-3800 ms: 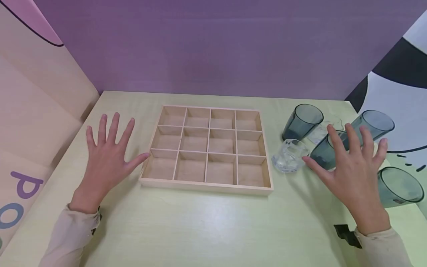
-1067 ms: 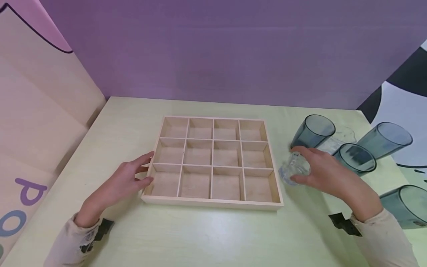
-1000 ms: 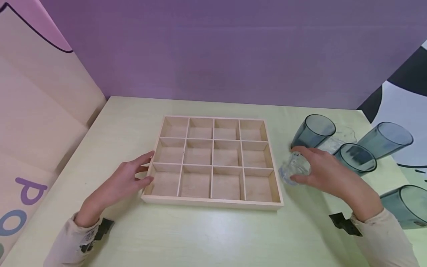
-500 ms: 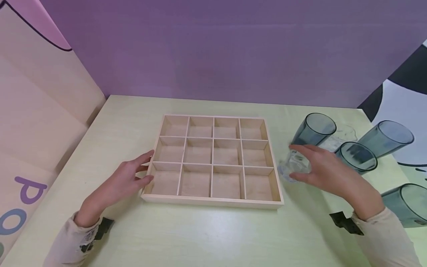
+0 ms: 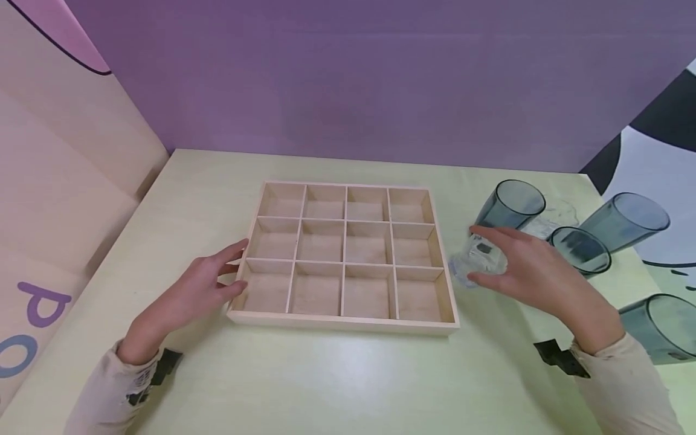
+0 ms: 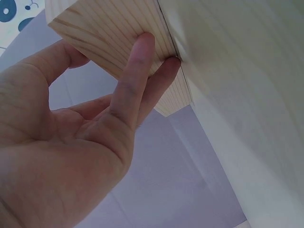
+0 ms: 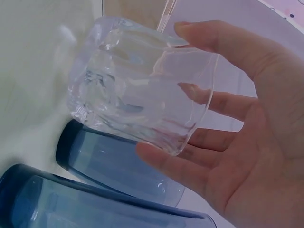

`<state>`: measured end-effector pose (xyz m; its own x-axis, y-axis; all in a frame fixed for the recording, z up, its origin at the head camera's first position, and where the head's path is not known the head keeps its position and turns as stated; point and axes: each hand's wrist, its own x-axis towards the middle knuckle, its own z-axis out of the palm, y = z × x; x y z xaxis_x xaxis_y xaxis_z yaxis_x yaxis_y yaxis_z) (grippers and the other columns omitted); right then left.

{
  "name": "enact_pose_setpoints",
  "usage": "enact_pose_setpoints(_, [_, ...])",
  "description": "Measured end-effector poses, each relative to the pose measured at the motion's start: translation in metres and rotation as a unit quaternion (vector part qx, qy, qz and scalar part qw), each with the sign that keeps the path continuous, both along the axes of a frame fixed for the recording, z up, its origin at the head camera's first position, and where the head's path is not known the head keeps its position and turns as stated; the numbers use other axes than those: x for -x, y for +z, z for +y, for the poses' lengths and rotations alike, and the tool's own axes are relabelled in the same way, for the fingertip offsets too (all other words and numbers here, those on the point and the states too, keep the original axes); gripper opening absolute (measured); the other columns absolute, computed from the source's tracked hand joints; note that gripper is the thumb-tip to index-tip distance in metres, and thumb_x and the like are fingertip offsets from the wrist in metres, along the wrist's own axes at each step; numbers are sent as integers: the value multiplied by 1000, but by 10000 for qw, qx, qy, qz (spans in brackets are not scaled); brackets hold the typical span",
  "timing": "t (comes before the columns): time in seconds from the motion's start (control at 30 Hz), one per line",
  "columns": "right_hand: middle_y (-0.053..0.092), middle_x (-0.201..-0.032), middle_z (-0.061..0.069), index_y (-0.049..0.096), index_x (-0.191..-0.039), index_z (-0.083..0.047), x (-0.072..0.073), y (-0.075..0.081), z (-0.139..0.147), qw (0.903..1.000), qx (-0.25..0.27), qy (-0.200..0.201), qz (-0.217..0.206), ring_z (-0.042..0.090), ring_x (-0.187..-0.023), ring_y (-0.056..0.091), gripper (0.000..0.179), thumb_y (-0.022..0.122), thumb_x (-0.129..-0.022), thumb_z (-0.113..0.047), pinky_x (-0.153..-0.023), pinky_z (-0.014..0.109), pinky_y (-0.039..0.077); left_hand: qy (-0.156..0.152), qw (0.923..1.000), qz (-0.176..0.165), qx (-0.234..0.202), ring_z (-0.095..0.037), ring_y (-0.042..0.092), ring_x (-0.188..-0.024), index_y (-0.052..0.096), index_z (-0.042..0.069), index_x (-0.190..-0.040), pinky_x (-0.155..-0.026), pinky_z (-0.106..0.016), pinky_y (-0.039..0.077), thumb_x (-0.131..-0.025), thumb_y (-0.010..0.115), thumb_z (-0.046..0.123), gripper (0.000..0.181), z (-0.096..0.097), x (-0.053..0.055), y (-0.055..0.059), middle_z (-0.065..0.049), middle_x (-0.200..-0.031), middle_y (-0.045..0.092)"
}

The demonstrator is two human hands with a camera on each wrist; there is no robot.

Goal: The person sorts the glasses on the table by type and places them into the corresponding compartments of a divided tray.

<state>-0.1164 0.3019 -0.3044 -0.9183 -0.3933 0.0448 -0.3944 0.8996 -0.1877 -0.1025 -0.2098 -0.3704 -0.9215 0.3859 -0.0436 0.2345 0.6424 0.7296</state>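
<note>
A wooden tray (image 5: 342,322) with several compartments lies in the middle of the table. At its left side, my left hand (image 5: 187,296) touches the wall with outstretched fingers, and the thumb is by the rim. In the left wrist view, two fingertips press on the grained wood of the tray (image 6: 102,35). My right hand (image 5: 535,272) grips a clear drinking glass (image 5: 484,254) just right of the tray. Close up in the right wrist view, thumb and fingers are on opposite sides of the glass (image 7: 137,90). Whether its base touches the table cannot be told.
Blue-grey tumblers stand around the right hand: one behind it (image 5: 511,205), one at the far right (image 5: 625,220), one beside the wrist (image 5: 582,251) and one at the right edge (image 5: 663,329). Another clear glass (image 5: 549,220) is partly hidden among them. A purple panel (image 5: 348,84) closes off the back.
From spread fingers above the table, my left hand came to the tray's side and my right hand took hold of the clear glass. Lately the right hand and glass shifted slightly upward in view.
</note>
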Motion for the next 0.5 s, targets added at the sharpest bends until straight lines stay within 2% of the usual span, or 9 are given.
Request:
enact_pose_setpoints(0.13, [59, -130, 25, 53, -141, -10, -1, 3, 1, 9998, 130, -26, 126, 44, -105, 63, 73, 82, -80, -40, -79, 61, 50, -10, 10000, -61, -41, -43, 56, -124, 27, 1, -156, -89, -46, 54, -94, 64, 8, 72, -1, 1, 3, -26, -150, 41])
enact_pose_setpoints(0.27, [58, -131, 25, 53, -141, -11, -2, 9, 2, 9997, 194, -137, 33, 44, -107, 62, 73, 81, -81, -41, -81, 62, 50, -33, 9998, -99, -147, -44, 55, -124, 27, 1, -156, -89, -47, 54, -94, 65, 9, 73, -2, 1, 2, -27, -150, 41])
enact_pose_setpoints(0.37, [56, -133, 27, 52, -142, -8, -3, 14, 1, 9997, 189, -177, -27, 45, -111, 60, 74, 80, -82, -40, -84, 63, 48, -59, 9997, -96, -211, -44, 55, -124, 27, 0, -156, -89, -46, 54, -94, 66, 8, 73, -2, 2, 1, -27, -150, 41])
enact_pose_setpoints(0.5, [58, -130, 28, 53, -141, -4, -1, 21, 0, 9997, 161, -86, 161, 44, -110, 60, 74, 82, -81, -36, -84, 62, 48, -62, 9997, -76, -234, -44, 56, -123, 27, 0, -155, -89, -45, 54, -94, 66, 8, 73, -2, 0, 1, -27, -149, 42])
